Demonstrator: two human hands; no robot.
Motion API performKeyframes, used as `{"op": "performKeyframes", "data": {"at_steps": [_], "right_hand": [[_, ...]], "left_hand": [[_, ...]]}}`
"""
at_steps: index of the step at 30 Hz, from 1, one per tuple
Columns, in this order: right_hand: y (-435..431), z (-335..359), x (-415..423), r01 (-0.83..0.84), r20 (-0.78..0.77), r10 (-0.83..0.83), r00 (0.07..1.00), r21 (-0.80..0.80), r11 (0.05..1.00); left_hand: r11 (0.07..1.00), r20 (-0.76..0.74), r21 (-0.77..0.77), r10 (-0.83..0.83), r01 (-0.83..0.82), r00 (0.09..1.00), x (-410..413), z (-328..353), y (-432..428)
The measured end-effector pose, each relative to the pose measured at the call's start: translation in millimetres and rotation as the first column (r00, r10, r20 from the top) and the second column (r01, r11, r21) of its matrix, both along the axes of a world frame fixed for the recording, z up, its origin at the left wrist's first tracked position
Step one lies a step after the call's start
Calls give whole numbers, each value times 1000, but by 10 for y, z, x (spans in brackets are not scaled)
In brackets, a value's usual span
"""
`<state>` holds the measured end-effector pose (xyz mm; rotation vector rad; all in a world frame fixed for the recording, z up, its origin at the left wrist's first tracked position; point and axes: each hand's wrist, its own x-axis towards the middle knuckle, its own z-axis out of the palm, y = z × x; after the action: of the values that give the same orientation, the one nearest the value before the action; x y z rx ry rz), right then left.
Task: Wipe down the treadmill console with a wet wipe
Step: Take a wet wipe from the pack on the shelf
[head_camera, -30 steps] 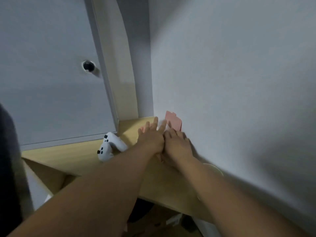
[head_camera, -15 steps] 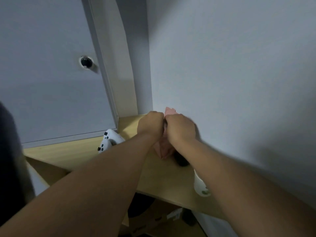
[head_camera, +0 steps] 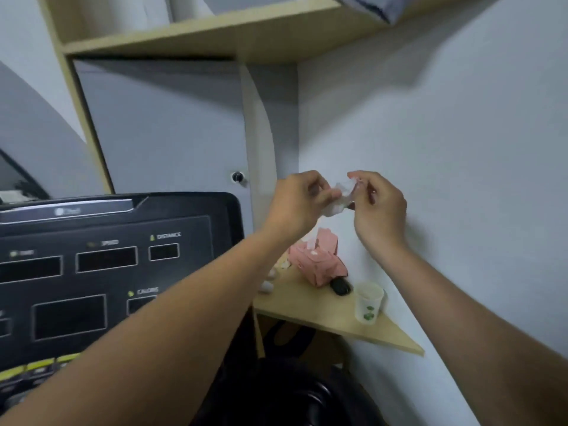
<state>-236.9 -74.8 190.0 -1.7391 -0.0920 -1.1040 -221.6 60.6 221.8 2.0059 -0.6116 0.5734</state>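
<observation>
Two hands are raised in front of the pale wall. I see the left hand (head_camera: 295,204) and the right hand (head_camera: 378,204) each pinching one side of a crumpled white wet wipe (head_camera: 339,199), fingers curled on it. The wipe hangs in the air between them, above the pink pack (head_camera: 316,262) and touching nothing else.

Half a second ago both fists were pressed together down on that pack. Now they are higher and apart, with the wipe out. The view has swung too: the black treadmill console (head_camera: 107,272), unseen before, fills the lower left, well apart from the wipe.

The pack sits on the lower wooden shelf (head_camera: 332,315), its flap up. Just beside it lies a small dark object (head_camera: 339,286) that I cannot identify, and near that stands a white cup (head_camera: 368,302) with a green print. The white controller seen earlier is mostly hidden behind my left forearm. The console's labels are blurred, and its left and bottom edges are cut off.
</observation>
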Motion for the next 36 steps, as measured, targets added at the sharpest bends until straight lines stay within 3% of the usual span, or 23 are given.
{"op": "performKeyframes", "data": {"at_steps": [3,7,12,16,21,27,36], "right_hand": [[469,217,-400,-120,26,118,993,54,991],[1216,314,-819,-260,-39,261,965,15,965],[2177,249,-1265,-442,-67,443,894,29,897],[2832,63,-1566,-602,-175,598,782,38,798],[3471,-191,-1880,-754,-313,770,557,198,626],[3839,-389,-1983,-712,-319,681,659,29,702],[4087,-360,-1725,-744,-344,697,629,-7,668]], "left_hand": [[991,19,-134,-2,5,1000,-509,191,553],[977,-4,-183,110,-109,994,-1051,227,1401],[974,-288,-225,-79,13,954,-1761,-6,2396],[938,-290,-324,21,-119,957,-2160,-323,2957],[793,-370,-507,152,-336,917,-2505,-636,3581],[719,-393,-602,111,-347,913,-2732,-829,3916],[722,-341,-535,292,-439,894,-2576,-814,4069]]}}
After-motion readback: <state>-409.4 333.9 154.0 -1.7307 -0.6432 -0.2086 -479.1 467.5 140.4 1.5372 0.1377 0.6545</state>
